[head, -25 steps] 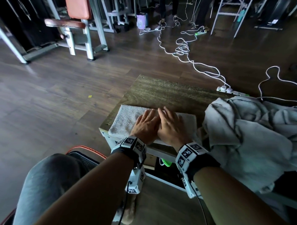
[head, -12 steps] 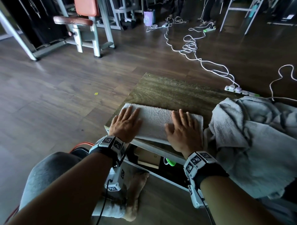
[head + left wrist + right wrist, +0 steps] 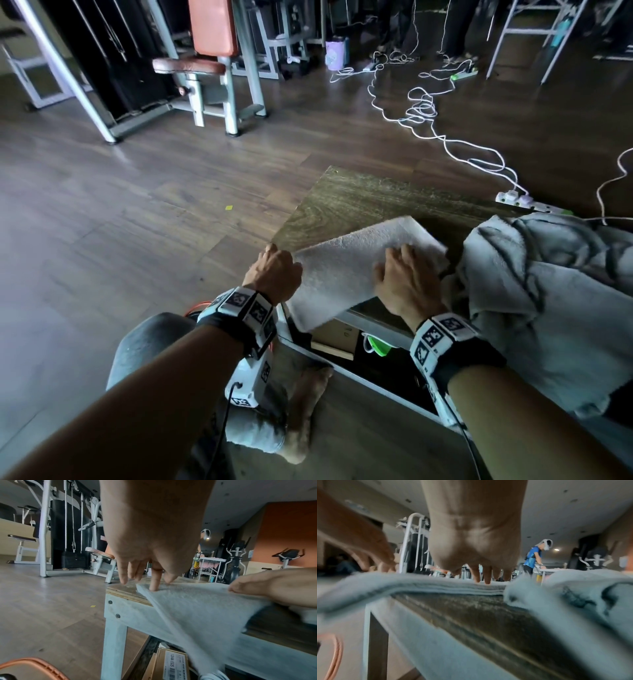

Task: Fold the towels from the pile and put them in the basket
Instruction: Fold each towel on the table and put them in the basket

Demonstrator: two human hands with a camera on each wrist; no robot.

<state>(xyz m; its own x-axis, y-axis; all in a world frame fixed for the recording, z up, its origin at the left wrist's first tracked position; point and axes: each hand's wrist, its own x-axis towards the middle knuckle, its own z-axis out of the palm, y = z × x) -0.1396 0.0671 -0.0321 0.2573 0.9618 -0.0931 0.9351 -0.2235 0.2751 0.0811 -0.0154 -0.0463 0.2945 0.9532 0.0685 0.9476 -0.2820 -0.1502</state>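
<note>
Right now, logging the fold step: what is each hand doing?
Left hand: open, fingertips on the folded towel at its left corner.
Right hand: open, fingers pressing the towel's right end.

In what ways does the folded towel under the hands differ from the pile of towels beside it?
The folded towel is a flat, neat rectangle; the pile of towels is crumpled, with deep creases. The folded towel is much smaller than the pile. Both hands touch the folded towel, the left hand at its left end and the right hand on top; neither grips the pile. Both are pale terry cloth on the table.
</note>
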